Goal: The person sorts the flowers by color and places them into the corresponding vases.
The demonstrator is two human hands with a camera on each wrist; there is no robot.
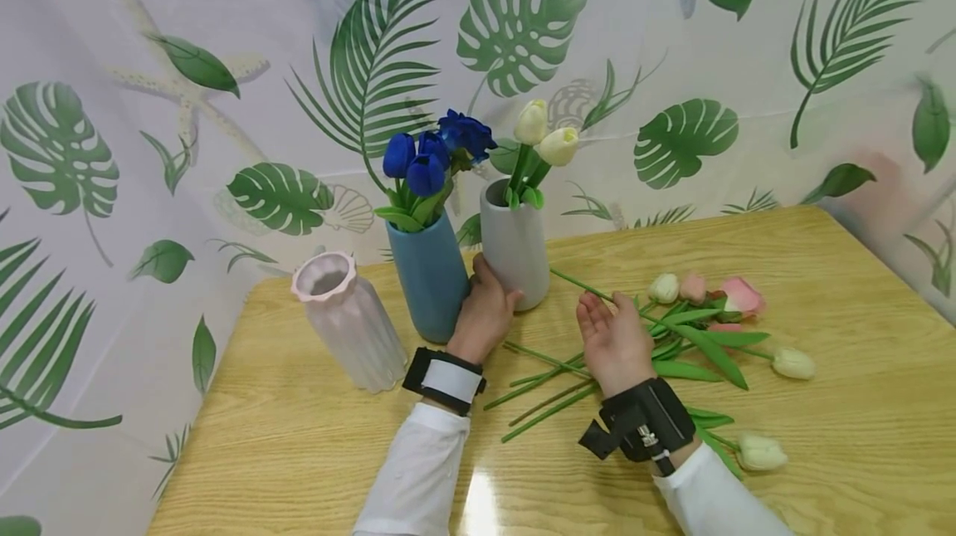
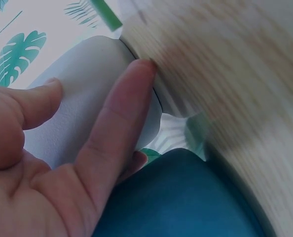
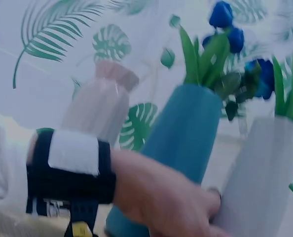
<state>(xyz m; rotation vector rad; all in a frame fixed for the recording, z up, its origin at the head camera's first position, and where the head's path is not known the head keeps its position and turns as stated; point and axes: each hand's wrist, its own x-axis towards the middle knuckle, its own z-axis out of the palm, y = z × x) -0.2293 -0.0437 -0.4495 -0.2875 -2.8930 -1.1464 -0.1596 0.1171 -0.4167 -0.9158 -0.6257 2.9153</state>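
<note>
In the head view my left hand [image 1: 485, 312] reaches between the blue vase [image 1: 429, 270] and the light grey vase [image 1: 515, 246]. Its straight, spread fingers lie against the grey vase's lower side; the left wrist view shows this vase [image 2: 87, 69] behind them. Blue flowers [image 1: 426, 163] fill the blue vase, while two white tulips [image 1: 545, 134] stand in the grey one. My right hand [image 1: 616, 345] is over a pile of loose flower stems [image 1: 545, 378], palm turned up and fingers loosely bent. One green stem [image 1: 571, 279] passes close to its fingertips; I see no grip on it.
A pale pink vase [image 1: 351, 320] with a wavy rim stands left of the blue one. Right of my right hand lie a pink rose [image 1: 743, 297] and white tulips [image 1: 793, 363] on the wooden table [image 1: 299, 453]. A leaf-printed cloth [image 1: 597, 38] hangs behind.
</note>
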